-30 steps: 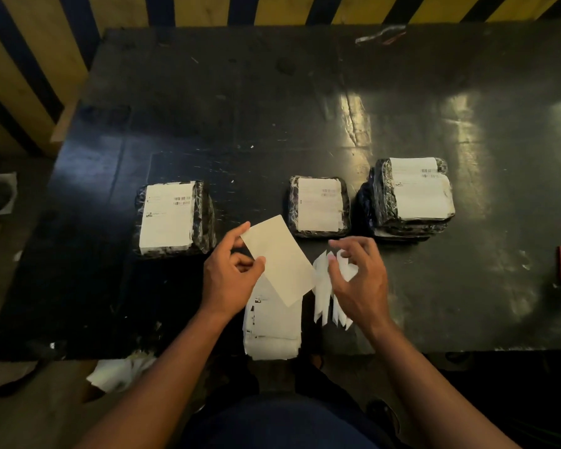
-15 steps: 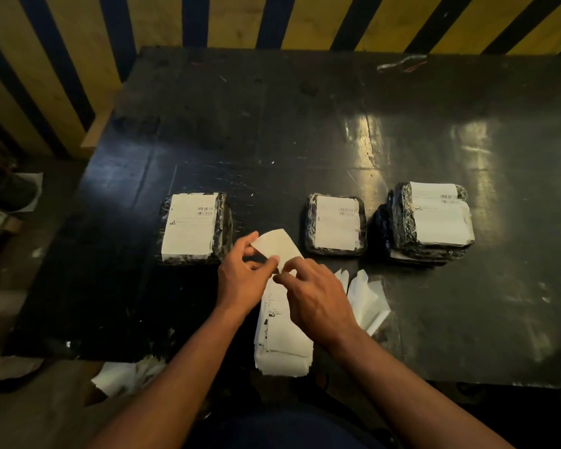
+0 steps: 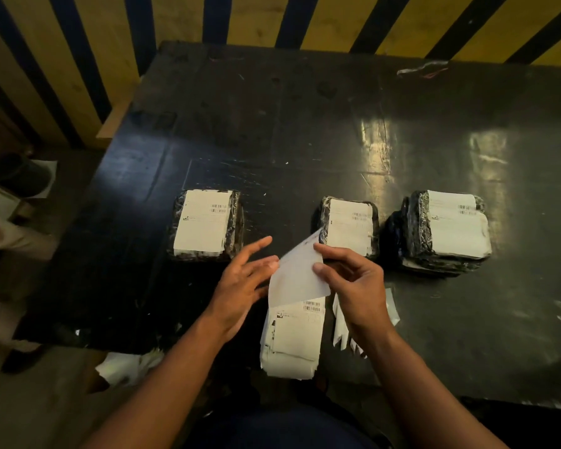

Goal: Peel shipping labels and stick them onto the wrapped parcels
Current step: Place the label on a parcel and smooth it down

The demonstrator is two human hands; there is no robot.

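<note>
Now right hand (image 3: pixel 353 280) pinches a label (image 3: pixel 297 277) — left hand (image 3: pixel 240 280) (fingers straight) touches it.

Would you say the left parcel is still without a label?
No, the left parcel already has a white label with barcodes stuck flat across its top.

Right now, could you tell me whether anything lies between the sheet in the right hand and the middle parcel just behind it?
Nothing visible does. The right hand pinches the sheet directly in front of the middle parcel, the sheet's top corner reaching that parcel's near left edge. The left hand touches the sheet's left edge, off to the side.
</note>
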